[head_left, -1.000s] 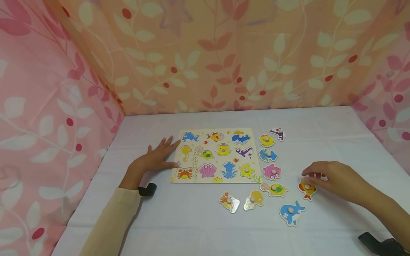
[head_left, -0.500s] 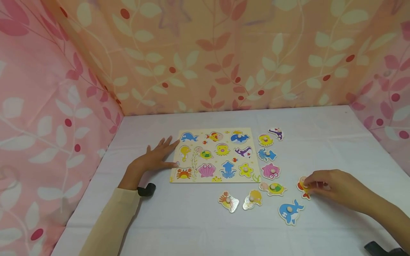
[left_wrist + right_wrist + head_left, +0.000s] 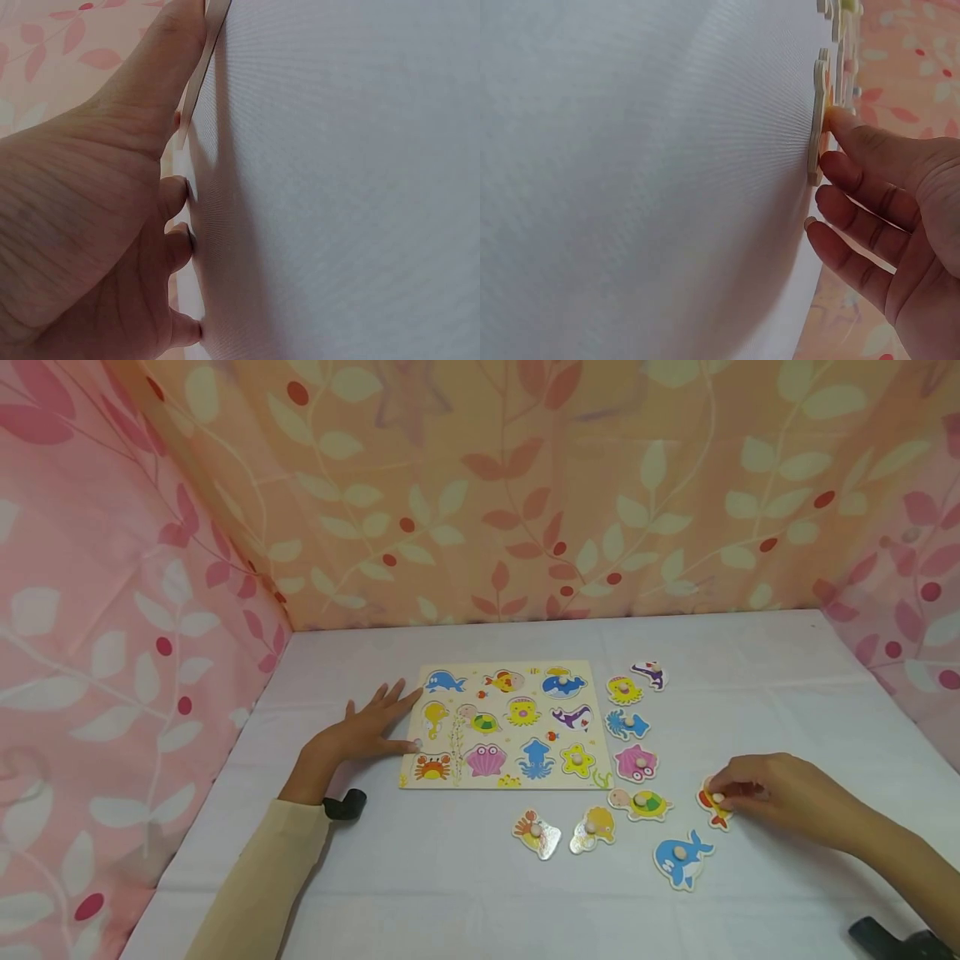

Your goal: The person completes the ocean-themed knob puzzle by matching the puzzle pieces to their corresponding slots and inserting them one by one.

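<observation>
My left hand (image 3: 363, 731) lies flat with spread fingers at the left edge of a puzzle board (image 3: 459, 784) of sea animals. The left wrist view shows its thumb (image 3: 176, 45) along the board's edge. My right hand (image 3: 795, 797) pinches a red and yellow fish puzzle piece (image 3: 703, 797) between thumb and index finger. In the right wrist view that fish piece (image 3: 817, 135) is seen edge-on, low over the white cloth, the other fingers curved beside it. A blue whale piece (image 3: 684, 860) lies just in front, and a turtle piece (image 3: 654, 806) to the left.
Right of the board lie a pink shell piece (image 3: 626, 764), a blue squid piece (image 3: 637, 727), a yellow octopus piece (image 3: 621, 697) and a purple piece (image 3: 652, 673). A crab piece (image 3: 534, 821) and a yellow piece (image 3: 600, 818) lie in front. Patterned curtains (image 3: 525, 485) surround the table.
My right hand has come down slightly from above the fish piece and now pinches it; the piece has shifted and turned a little. The left hand and the board stay in place.
</observation>
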A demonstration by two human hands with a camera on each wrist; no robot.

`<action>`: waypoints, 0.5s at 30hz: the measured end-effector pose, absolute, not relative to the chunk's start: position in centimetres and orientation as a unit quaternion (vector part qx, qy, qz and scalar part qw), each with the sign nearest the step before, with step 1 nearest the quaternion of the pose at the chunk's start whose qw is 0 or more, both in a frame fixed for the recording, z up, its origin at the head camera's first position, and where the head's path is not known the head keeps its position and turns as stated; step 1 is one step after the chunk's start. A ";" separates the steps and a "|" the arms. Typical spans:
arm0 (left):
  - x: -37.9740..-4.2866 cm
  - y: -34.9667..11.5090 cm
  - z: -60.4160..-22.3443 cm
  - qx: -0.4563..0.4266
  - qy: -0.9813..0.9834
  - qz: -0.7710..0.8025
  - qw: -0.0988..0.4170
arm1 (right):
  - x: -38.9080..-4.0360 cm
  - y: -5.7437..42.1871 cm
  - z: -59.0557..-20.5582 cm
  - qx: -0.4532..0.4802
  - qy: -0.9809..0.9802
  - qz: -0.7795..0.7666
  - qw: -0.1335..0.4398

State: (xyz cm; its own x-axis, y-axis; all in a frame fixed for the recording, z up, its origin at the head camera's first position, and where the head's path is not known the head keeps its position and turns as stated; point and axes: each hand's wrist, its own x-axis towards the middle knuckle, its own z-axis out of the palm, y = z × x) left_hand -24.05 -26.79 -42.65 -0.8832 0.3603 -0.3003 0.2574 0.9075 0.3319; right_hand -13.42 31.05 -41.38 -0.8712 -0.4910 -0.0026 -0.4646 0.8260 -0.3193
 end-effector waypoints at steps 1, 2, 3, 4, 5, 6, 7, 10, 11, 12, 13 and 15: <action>-24.1 -26.8 -42.7 0.160 0.960 0.141 0.180 | -13.5 31.1 -41.4 -0.253 0.954 -0.157 0.040; -24.1 -26.8 -42.7 0.161 0.960 0.140 0.180 | -13.5 31.1 -41.4 -0.257 0.953 -0.157 0.037; -24.1 -26.8 -42.7 0.160 0.960 0.140 0.180 | -13.5 31.1 -41.4 -0.259 0.952 -0.158 0.036; -24.1 -26.8 -42.7 0.160 0.960 0.140 0.181 | -13.6 31.1 -41.5 -0.260 0.952 -0.157 0.036; -24.1 -26.8 -42.7 0.160 0.960 0.140 0.181 | -13.6 31.1 -41.5 -0.261 0.952 -0.156 0.036; -24.1 -26.8 -42.7 0.160 0.960 0.140 0.182 | -13.6 31.1 -41.6 -0.260 0.952 -0.154 0.036; -24.1 -26.8 -42.7 0.160 0.960 0.141 0.182 | -13.6 31.1 -41.6 -0.260 0.953 -0.153 0.037; -24.2 -26.9 -42.8 0.160 0.960 0.142 0.181 | -13.7 31.1 -41.8 -0.261 0.954 -0.146 0.035; -24.2 -26.9 -42.9 0.160 0.960 0.143 0.181 | -13.7 31.2 -41.8 -0.262 0.954 -0.145 0.034; -24.2 -26.9 -42.9 0.160 0.960 0.144 0.181 | -13.7 31.2 -41.8 -0.263 0.954 -0.143 0.033; -24.3 -27.0 -43.0 0.160 0.960 0.144 0.180 | -13.7 31.2 -41.7 -0.264 0.953 -0.142 0.031; -24.3 -27.0 -43.0 0.159 0.960 0.142 0.181 | -13.7 31.2 -41.7 -0.265 0.953 -0.141 0.031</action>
State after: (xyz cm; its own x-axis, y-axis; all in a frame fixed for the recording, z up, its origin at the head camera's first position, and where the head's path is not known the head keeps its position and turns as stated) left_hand -24.26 -26.98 -43.02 -0.8834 0.3577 -0.3029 0.2543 0.9086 0.3313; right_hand -13.69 31.17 -41.69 -0.8574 -0.5144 0.0148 -0.4967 0.8197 -0.2851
